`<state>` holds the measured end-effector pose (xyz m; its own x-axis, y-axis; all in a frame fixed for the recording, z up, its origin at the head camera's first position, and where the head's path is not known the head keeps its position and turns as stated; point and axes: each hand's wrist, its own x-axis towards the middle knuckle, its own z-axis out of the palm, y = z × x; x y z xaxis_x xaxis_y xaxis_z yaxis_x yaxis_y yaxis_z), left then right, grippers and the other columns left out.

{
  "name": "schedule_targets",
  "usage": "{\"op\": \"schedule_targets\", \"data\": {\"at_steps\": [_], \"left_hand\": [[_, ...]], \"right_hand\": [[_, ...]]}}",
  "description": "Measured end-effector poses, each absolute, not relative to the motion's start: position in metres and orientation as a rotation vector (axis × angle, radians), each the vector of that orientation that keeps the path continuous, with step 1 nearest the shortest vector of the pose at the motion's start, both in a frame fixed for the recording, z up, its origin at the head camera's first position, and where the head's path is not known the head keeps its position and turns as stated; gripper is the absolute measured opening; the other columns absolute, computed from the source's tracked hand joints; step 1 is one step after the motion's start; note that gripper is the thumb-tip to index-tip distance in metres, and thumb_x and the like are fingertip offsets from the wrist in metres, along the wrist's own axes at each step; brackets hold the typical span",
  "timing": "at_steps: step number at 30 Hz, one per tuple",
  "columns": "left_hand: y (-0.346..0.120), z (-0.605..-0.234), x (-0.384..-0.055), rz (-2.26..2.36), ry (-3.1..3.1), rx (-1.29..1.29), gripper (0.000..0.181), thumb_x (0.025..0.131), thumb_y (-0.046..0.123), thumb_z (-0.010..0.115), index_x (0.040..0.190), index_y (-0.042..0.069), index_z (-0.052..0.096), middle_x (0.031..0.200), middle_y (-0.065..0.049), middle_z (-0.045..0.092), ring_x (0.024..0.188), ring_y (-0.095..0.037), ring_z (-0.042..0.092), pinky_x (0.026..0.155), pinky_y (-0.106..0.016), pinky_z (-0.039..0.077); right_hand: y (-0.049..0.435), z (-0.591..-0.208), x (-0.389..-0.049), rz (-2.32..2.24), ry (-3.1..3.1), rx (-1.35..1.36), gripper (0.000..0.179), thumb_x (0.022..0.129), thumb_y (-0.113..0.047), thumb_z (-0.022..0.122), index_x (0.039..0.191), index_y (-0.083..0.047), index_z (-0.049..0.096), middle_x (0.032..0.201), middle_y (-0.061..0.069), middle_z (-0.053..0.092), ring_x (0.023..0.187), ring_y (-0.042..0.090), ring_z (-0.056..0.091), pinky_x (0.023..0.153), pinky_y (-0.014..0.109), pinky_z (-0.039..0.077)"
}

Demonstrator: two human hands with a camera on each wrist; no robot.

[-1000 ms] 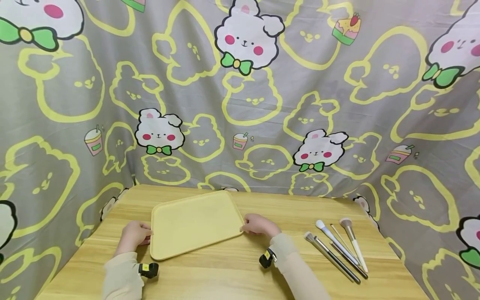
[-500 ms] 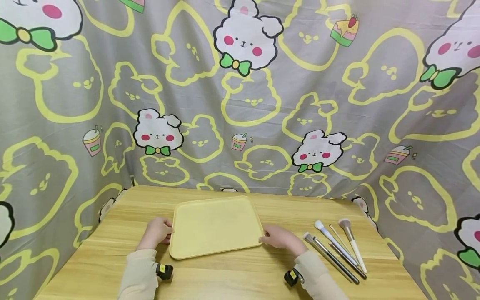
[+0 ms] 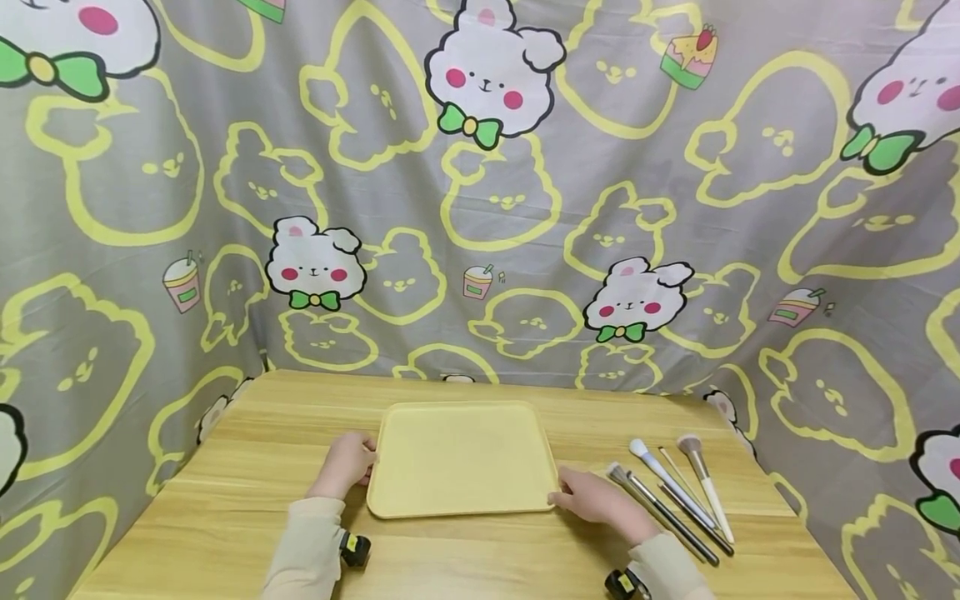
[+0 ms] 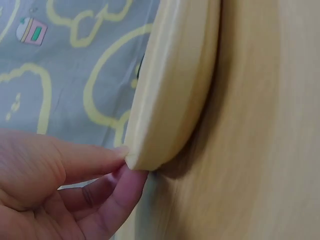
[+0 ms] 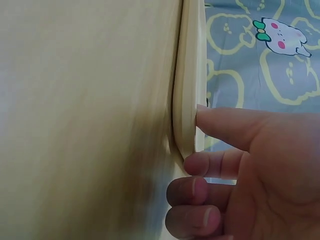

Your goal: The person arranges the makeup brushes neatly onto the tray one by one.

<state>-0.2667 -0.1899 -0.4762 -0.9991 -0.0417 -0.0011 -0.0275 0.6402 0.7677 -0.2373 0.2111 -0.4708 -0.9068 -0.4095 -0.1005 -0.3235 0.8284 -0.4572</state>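
Note:
A pale yellow rectangular tray [image 3: 463,460] with rounded corners and a low raised rim lies in the middle of the wooden table, its long sides nearly level across the head view. At its left edge, my left hand [image 3: 349,463] pinches the rim; in the left wrist view the thumb is on top and fingers [image 4: 127,192] are bent under it. My right hand [image 3: 592,493] holds the right edge near the front corner. In the right wrist view the thumb presses the rim of the tray [image 5: 189,85] while the forefinger supports it from below.
Several makeup brushes [image 3: 675,500] lie in a loose fan on the table [image 3: 480,554], just right of my right hand. A grey curtain [image 3: 420,200] with cartoon rabbits hangs behind the table and along both sides. Each wrist wears a small black camera [image 3: 355,550].
Both hands have moved the tray to the right and a little nearer. It has turned from slanted to nearly square with the table. The brushes stay where they were.

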Motion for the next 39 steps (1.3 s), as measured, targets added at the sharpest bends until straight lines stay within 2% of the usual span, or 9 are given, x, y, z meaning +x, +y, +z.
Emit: {"op": "schedule_targets", "data": {"at_steps": [17, 22, 30, 39], "left_hand": [[-0.152, -0.482, -0.270, -1.156, -2.802, -0.038, 0.006, 0.086, -0.005, 0.059, 0.086, -0.004, 0.065, 0.063, -0.007, 0.060, 0.045, -0.011, 0.055, 0.043, -0.022, 0.052], [-0.154, -0.481, -0.268, -1.320, -2.797, -0.035, 0.010, 0.087, -0.005, 0.058, 0.094, -0.006, 0.065, 0.068, -0.009, 0.063, 0.050, -0.013, 0.058, 0.046, -0.025, 0.055], [-0.165, -0.482, -0.270, -1.725, -2.763, 0.040, 0.030, 0.086, -0.005, 0.063, 0.115, -0.012, 0.060, 0.081, -0.016, 0.064, 0.058, -0.018, 0.061, 0.055, -0.032, 0.059], [-0.176, -0.493, -0.273, -1.852, -2.734, 0.049, 0.027, 0.086, 0.000, 0.066, 0.110, -0.012, 0.065, 0.083, -0.013, 0.068, 0.061, -0.013, 0.061, 0.056, -0.025, 0.056]], "right_hand": [[0.246, -0.464, -0.215, -0.667, 2.780, -0.602, 0.033, 0.093, -0.032, 0.063, 0.074, -0.014, 0.042, 0.063, -0.006, 0.040, 0.053, 0.005, 0.032, 0.049, 0.020, 0.026], [0.248, -0.465, -0.216, -0.678, 2.786, -0.605, 0.035, 0.092, -0.034, 0.064, 0.074, -0.014, 0.043, 0.063, -0.006, 0.042, 0.053, 0.005, 0.033, 0.049, 0.020, 0.026], [0.249, -0.464, -0.217, -0.715, 2.771, -0.578, 0.035, 0.092, -0.033, 0.065, 0.073, -0.013, 0.044, 0.063, -0.006, 0.046, 0.052, 0.005, 0.033, 0.049, 0.020, 0.027], [0.247, -0.458, -0.218, -0.733, 2.768, -0.523, 0.035, 0.096, -0.035, 0.059, 0.071, -0.013, 0.048, 0.061, -0.006, 0.042, 0.052, 0.006, 0.033, 0.049, 0.021, 0.029]]}}
